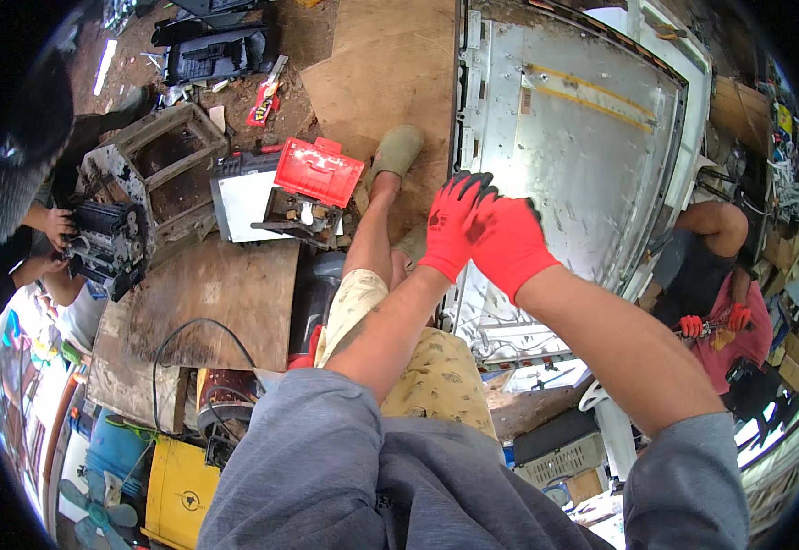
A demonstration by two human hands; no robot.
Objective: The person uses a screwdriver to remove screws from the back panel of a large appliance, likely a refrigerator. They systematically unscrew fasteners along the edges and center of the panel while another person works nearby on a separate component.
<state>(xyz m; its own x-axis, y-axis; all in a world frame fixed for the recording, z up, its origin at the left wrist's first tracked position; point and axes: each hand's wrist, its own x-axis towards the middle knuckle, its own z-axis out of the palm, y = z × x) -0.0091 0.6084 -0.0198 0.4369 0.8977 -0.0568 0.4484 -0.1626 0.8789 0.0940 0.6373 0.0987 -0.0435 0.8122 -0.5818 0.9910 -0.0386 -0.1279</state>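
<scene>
Nearest, at lower edge: grey sleeves (344, 458) on both forearms, patterned beige shorts (436, 376) beneath.

Mid-frame, raised together: left hand (454, 225) in red glove with black fingertips; right hand (512, 246) in matching red glove. Gloves touching, left fingers curled over the edge of the right glove, apparently pinching its fabric; right fingers folded inward, no tool seen in either. Exact grip of the right hand not discernible.

Directly behind the hands: large metal panel (583, 156), silvery, lying flat, two yellow strips near its top, dark frame along its edge.

Below left of the hands: bare leg ending in an olive shoe (397, 151) resting on a plywood sheet (390, 64).

Left of the leg: red toolbox (319, 172), lid open, beside a white-faced box (245, 202).

Farther left: rusted metal frame (156, 160); beyond it another person's bare hands (55, 229) on a black machine part (106, 243).

Lower left: brown board (216, 298) with black cable (179, 335), yellow case (179, 495).

Far right: a second person, seated, red gloves (716, 323) on a small object, too small to identify.
</scene>
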